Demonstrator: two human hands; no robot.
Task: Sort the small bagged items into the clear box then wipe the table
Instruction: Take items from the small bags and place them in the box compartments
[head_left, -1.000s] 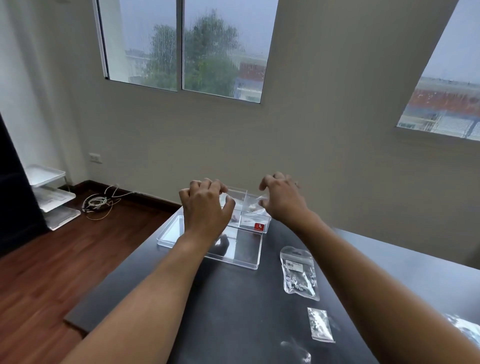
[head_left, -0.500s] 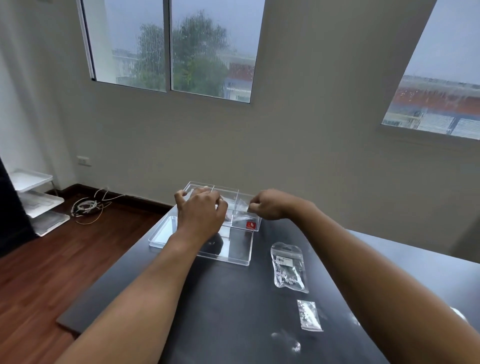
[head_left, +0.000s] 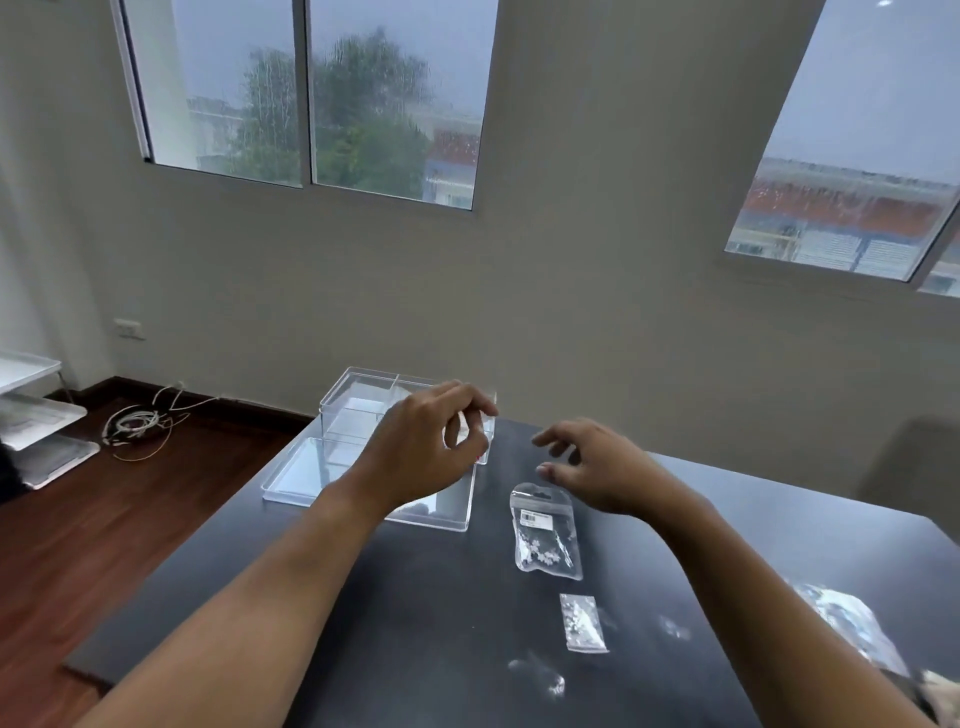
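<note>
A clear compartment box (head_left: 358, 400) stands at the far edge of the dark table (head_left: 415, 613), with its clear lid (head_left: 306, 467) lying flat in front of it. My left hand (head_left: 426, 447) hovers at the box's right end, fingers loosely curled, nothing visible in them. My right hand (head_left: 597, 467) is open with fingers spread, just above the top of a labelled clear bag (head_left: 545, 530) of small white parts. Nearer me lie a small bag (head_left: 583, 623) and a tiny clear bag (head_left: 550, 680). What is inside the box's right compartment is hidden by my left hand.
A larger crinkled bag (head_left: 852, 623) lies by my right forearm near the table's right side. The wall runs close behind the box. On the wooden floor to the left stand stacked white trays (head_left: 36, 415) and a coil of cable (head_left: 137, 423).
My right hand has left the box and come back toward the labelled bag, now open. My left hand has shifted right along the box. The view has tilted slightly.
</note>
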